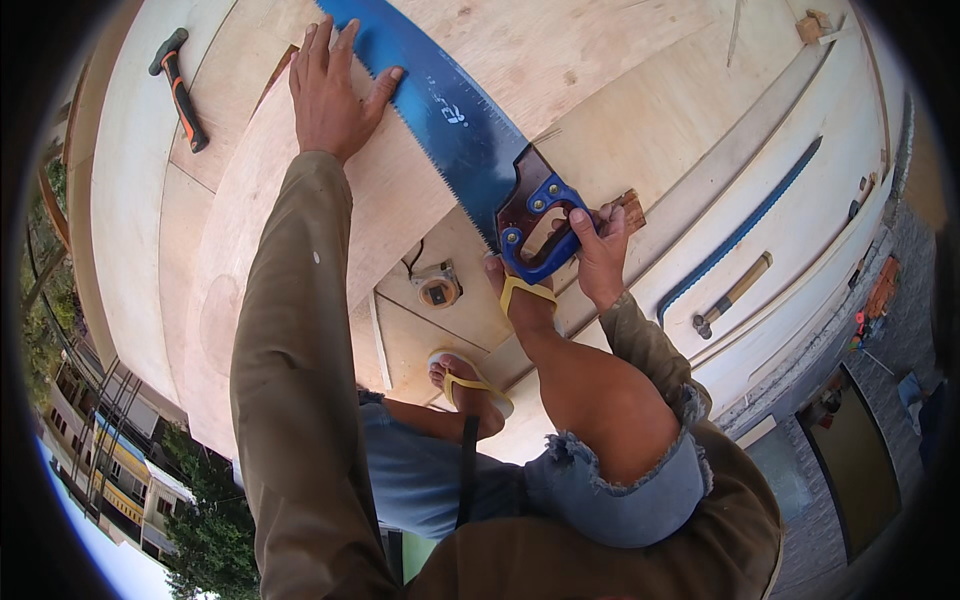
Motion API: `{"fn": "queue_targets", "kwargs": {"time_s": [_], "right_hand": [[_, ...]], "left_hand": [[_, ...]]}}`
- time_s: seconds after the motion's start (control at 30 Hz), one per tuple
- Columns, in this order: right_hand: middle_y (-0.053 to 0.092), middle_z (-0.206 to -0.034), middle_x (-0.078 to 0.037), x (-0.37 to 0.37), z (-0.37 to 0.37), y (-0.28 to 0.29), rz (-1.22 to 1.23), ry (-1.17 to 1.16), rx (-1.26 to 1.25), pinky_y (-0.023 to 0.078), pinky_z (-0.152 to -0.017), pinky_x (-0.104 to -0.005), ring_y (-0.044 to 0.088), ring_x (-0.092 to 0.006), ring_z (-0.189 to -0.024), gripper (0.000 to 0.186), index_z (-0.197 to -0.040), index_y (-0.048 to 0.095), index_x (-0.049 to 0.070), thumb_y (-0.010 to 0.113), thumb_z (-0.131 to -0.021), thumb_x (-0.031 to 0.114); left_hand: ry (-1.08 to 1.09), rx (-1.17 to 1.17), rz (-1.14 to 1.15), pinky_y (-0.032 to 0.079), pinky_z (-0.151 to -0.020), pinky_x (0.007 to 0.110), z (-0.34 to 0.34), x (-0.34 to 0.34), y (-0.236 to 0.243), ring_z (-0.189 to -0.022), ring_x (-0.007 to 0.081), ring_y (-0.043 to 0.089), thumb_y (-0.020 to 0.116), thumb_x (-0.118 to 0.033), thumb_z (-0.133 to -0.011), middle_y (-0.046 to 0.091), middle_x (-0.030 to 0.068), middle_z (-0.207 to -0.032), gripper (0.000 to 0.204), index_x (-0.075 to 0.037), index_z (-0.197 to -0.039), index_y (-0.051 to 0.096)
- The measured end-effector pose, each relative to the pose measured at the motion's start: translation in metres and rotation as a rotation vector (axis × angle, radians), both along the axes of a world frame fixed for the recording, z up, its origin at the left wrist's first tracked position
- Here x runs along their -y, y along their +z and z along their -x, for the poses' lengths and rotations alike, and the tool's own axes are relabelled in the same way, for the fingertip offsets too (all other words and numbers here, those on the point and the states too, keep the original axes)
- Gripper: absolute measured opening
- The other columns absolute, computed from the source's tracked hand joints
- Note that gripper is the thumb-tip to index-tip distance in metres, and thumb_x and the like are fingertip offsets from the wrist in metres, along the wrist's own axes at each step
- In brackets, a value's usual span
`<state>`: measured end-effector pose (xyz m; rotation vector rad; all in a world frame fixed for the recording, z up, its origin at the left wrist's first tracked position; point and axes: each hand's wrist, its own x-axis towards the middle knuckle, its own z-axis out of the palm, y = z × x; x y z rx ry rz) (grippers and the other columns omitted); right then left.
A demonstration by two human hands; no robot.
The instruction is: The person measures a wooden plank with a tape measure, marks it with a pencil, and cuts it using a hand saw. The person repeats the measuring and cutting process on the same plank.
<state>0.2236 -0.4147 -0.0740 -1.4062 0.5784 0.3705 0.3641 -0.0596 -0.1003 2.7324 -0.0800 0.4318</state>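
One saw, two hands, two hammers on wood sheets

Saw (450,115): one, blue blade, blue and maroon handle. Lies slantwise, handle toward the person's right, far end running out of view at the top. Toothed edge faces left, beside the pale board (285,190); cannot tell whether the teeth touch wood.

Hands: two, both on the work. Left hand (335,100) – palm down on the board, fingers spread and extended, gripping nothing; its thumb reaches the toothed edge. Right hand (600,250) – curled round the saw handle, thumb laid over it, at least one finger showing through the grip hole. One brown wood piece (632,211) just beside that hand.

Feet: two, in yellow-strapped sandals. Right foot (530,312) just below the saw handle; left foot (468,390) lower and to the left.

Hammers: two. One with a black and orange handle (182,95), upper left; one with a wooden handle (735,292), right side. Above the second, one long blue strip (745,228) with a jagged edge.

Tape measure (438,288): one, between board and right foot. Thin slats: two – one near the left foot (380,340), one at upper right (736,32).
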Motion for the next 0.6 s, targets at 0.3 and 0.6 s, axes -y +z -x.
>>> {"fn": "queue_targets", "kwargs": {"time_s": [0.3,0.6], "right_hand": [[0.063,-0.1,-0.011,-0.007,0.028,0.002,-0.032,0.064,0.138,0.055,-0.07,-0.0253,0.062,-0.0111,-0.085,0.039,-0.098,0.037,0.007,0.076,-0.092,0.01],[0.059,-0.09,-0.009,-0.004,0.001,-0.016,-0.021,-0.09,0.116,0.055,-0.064,-0.0262,0.065,-0.014,-0.073,0.039,-0.095,0.036,0.009,0.074,-0.095,0.017]], "left_hand": [[-0.064,-0.081,-0.033,0.021,-0.121,0.056,-0.003,-0.002,-0.006,-0.149,0.0454,0.025,0.07,-0.049,-0.09,0.034,0.0253,-0.159,0.068,-0.011,-0.144,0.054],[-0.059,-0.093,-0.083,0.021,-0.121,0.057,-0.001,-0.002,-0.007,-0.148,0.0447,0.028,0.072,-0.045,-0.088,0.039,0.023,-0.157,0.066,-0.016,-0.145,0.055]]}}
